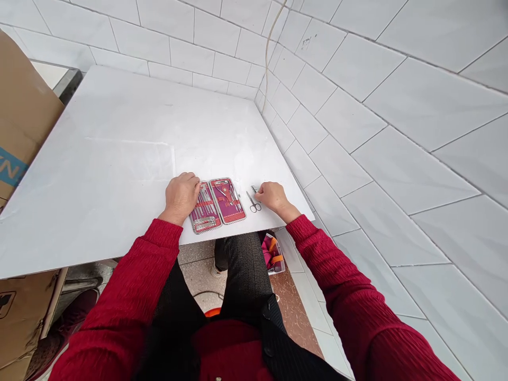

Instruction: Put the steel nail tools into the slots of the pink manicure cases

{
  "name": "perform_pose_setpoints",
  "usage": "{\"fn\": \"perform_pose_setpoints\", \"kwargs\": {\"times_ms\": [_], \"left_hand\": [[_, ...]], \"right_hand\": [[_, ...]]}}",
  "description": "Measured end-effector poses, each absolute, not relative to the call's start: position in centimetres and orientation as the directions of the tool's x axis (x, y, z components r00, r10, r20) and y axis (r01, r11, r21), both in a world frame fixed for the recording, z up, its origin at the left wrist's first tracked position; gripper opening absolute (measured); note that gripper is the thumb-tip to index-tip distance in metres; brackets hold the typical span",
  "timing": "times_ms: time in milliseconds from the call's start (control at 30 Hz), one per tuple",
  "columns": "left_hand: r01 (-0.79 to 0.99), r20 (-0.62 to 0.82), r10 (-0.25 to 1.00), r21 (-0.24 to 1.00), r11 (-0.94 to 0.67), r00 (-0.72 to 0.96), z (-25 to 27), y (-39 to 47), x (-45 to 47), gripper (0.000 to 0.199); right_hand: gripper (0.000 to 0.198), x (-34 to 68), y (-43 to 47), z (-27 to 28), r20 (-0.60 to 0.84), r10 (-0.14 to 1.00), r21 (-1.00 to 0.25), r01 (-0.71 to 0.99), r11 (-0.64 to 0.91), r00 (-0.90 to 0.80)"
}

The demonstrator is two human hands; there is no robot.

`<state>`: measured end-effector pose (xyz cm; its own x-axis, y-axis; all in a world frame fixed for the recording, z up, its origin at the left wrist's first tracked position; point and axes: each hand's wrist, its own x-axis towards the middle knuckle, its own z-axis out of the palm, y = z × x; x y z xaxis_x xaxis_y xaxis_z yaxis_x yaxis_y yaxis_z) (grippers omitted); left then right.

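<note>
A manicure case [234, 214] lies open on the white table, its two halves flat side by side with red and purple lining. Several slim metal tools and nail clippers [205, 222] sit in its left half; the right half holds cuticle nippers [224, 191] and other small tools. My left hand [182, 196], fingers curled, grips the case's left edge. To the right of the case lies a pair of small scissors [254, 205]. Just beside them my right hand [273, 196] pinches a small metal tool [254, 188] at the table surface; fingers hide most of it.
The white tabletop [119, 116] reaches back to tiled walls [349, 121] behind and on the right. A cardboard box [27, 95] stands at the left. Below the front edge, a clear container [278, 262] holds pink and orange things. A cable [266, 58] hangs in the corner.
</note>
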<state>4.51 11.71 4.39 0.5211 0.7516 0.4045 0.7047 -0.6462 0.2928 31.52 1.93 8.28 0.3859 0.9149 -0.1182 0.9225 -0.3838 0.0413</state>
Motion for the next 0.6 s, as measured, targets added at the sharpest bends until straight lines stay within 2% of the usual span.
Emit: {"fn": "perform_pose_setpoints", "kwargs": {"times_ms": [200,400,600], "left_hand": [[0.706,0.386,0.754,0.289,-0.646,0.532,4.4,11.6,4.6,0.024],[0.707,0.368,0.755,0.285,-0.647,0.543,4.5,11.4,4.6,0.024],[0.705,0.366,0.759,0.297,-0.644,0.539,4.4,11.3,4.6,0.023]], "right_hand": [[0.019,31.0,1.6,8.5,-0.083,0.921,0.124,0.921,-0.37,0.381],[0.018,28.2,-0.4,11.3,-0.01,0.958,0.066,0.956,-0.285,0.287],[0.015,23.8,-1.3,11.7,-0.113,0.986,0.009,0.992,-0.125,0.125]]}}
